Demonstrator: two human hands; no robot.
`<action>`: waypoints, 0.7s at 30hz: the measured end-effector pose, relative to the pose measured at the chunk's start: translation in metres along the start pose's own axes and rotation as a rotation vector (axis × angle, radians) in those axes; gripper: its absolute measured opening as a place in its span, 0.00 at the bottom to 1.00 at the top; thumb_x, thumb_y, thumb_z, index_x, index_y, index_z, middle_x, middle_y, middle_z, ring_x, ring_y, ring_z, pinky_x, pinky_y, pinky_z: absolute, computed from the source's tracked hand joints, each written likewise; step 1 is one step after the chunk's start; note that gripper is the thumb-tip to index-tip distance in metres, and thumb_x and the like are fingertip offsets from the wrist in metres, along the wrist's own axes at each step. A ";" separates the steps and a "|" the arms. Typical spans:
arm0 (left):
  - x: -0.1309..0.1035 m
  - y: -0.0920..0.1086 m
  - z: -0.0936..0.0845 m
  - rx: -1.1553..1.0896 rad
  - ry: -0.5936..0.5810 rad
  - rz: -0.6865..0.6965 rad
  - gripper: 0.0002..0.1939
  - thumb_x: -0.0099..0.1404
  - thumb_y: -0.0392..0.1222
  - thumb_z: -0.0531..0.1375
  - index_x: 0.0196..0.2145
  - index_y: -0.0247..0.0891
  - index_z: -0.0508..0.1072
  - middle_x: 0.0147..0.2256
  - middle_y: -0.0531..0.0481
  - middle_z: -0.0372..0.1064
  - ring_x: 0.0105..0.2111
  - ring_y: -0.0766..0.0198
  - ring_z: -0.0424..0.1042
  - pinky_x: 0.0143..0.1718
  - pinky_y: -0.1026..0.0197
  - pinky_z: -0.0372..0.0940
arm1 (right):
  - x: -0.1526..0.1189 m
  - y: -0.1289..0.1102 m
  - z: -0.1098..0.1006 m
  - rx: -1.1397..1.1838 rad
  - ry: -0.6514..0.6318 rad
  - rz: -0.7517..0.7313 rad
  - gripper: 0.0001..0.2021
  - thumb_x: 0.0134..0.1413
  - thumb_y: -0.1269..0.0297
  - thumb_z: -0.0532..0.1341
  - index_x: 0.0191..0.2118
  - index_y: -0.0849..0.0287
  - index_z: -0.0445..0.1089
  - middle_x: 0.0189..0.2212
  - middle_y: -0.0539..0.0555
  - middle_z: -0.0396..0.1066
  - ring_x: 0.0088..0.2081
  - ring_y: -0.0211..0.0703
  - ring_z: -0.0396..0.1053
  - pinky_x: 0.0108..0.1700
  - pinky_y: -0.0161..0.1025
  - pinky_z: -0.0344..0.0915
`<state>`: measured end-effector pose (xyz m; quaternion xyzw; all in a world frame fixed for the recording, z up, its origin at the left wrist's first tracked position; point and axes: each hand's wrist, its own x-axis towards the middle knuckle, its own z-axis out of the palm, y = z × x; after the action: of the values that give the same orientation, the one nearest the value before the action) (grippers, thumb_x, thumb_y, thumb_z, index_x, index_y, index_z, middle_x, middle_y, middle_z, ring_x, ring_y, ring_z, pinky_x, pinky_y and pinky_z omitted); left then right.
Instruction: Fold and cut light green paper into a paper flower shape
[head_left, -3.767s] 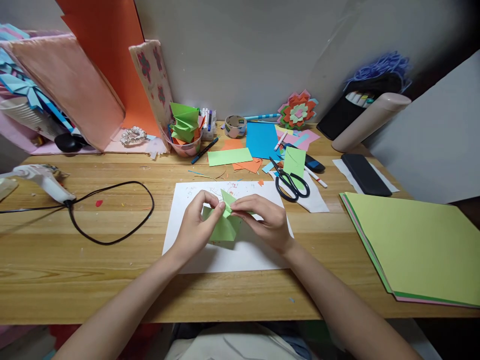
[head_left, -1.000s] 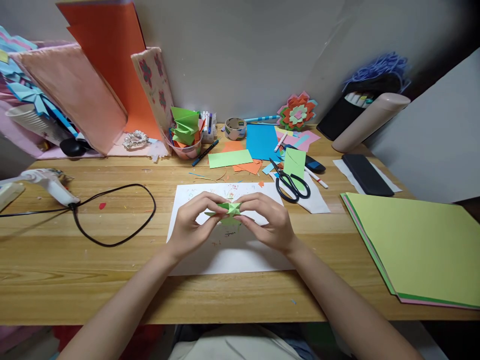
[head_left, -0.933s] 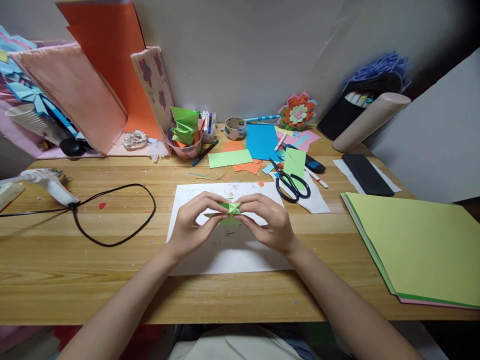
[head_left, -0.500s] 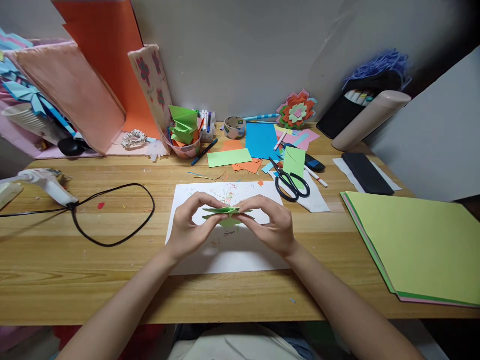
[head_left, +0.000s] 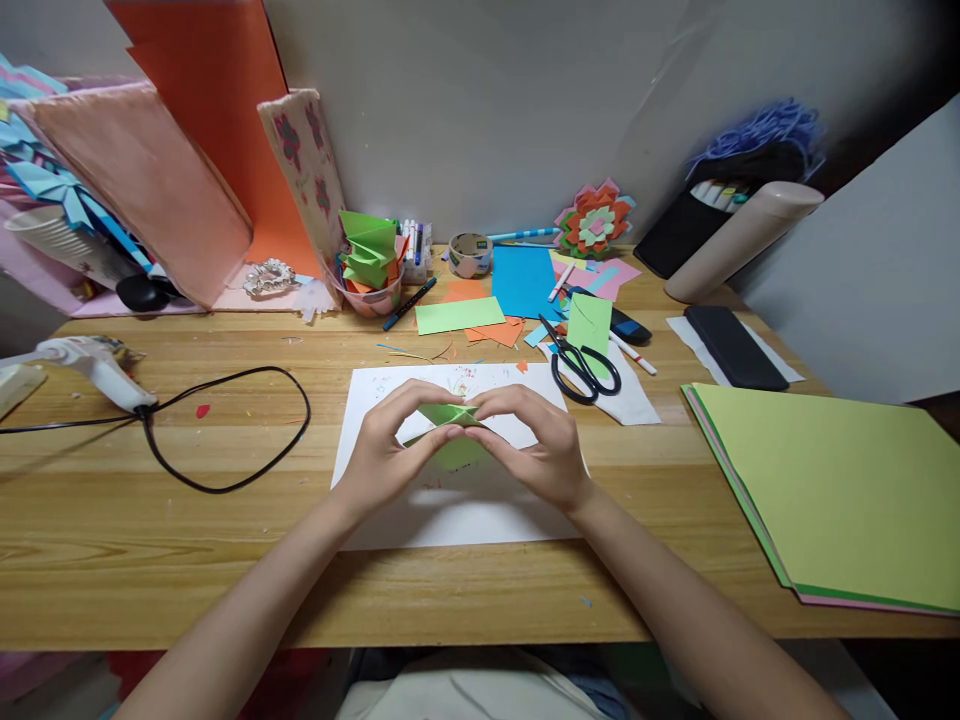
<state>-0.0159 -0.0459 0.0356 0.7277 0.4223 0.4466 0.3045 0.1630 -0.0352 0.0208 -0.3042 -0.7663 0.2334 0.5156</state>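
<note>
A small folded piece of green paper [head_left: 459, 454] is held between both hands above a white sheet [head_left: 465, 520] with pen marks on it. My left hand [head_left: 388, 445] pinches the paper's left side between thumb and fingers. On the right side, my right hand [head_left: 536, 445] pinches it the same way, and the fingertips of both hands nearly meet at its middle. The folds open into pointed flaps, partly covered by the fingers.
Black-handled scissors [head_left: 585, 372] lie right of the white sheet, by green and blue paper [head_left: 523, 280]. A glue gun [head_left: 97, 370] with a looped cable is at left. Stacked coloured sheets [head_left: 847, 490] lie at right. A paper-filled cup [head_left: 373, 295] stands behind.
The green paper has tilted, so more of its folded faces shows. Both hands have shifted only slightly and keep their pinch on it.
</note>
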 end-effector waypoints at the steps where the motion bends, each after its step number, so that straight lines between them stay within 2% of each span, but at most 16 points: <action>1: 0.000 -0.001 0.000 0.005 -0.017 -0.036 0.09 0.59 0.38 0.60 0.40 0.41 0.71 0.38 0.49 0.69 0.40 0.61 0.67 0.43 0.59 0.61 | 0.001 0.000 0.000 -0.011 -0.020 0.019 0.05 0.50 0.72 0.62 0.34 0.57 0.68 0.33 0.54 0.72 0.38 0.42 0.70 0.41 0.42 0.68; 6: 0.001 -0.005 0.003 0.005 -0.101 -0.167 0.10 0.63 0.43 0.55 0.42 0.42 0.69 0.42 0.48 0.67 0.44 0.60 0.65 0.46 0.58 0.58 | 0.003 0.003 0.000 -0.044 -0.077 0.091 0.03 0.51 0.69 0.61 0.34 0.57 0.68 0.36 0.55 0.71 0.41 0.43 0.69 0.44 0.43 0.66; 11: -0.002 -0.006 0.006 -0.056 -0.099 -0.262 0.13 0.66 0.47 0.49 0.43 0.43 0.69 0.45 0.48 0.66 0.48 0.59 0.63 0.50 0.56 0.55 | 0.004 0.002 -0.001 -0.054 -0.110 0.089 0.03 0.50 0.67 0.63 0.32 0.57 0.68 0.40 0.56 0.70 0.44 0.45 0.67 0.46 0.44 0.64; 21: -0.003 -0.003 0.010 -0.199 -0.060 -0.331 0.08 0.63 0.44 0.54 0.37 0.39 0.68 0.42 0.48 0.65 0.47 0.59 0.63 0.51 0.57 0.54 | 0.001 0.002 0.001 -0.076 -0.130 0.072 0.02 0.50 0.67 0.62 0.30 0.56 0.66 0.40 0.55 0.69 0.44 0.45 0.66 0.46 0.45 0.64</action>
<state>-0.0086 -0.0476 0.0283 0.6276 0.4805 0.4083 0.4567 0.1617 -0.0330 0.0200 -0.3351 -0.7949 0.2421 0.4440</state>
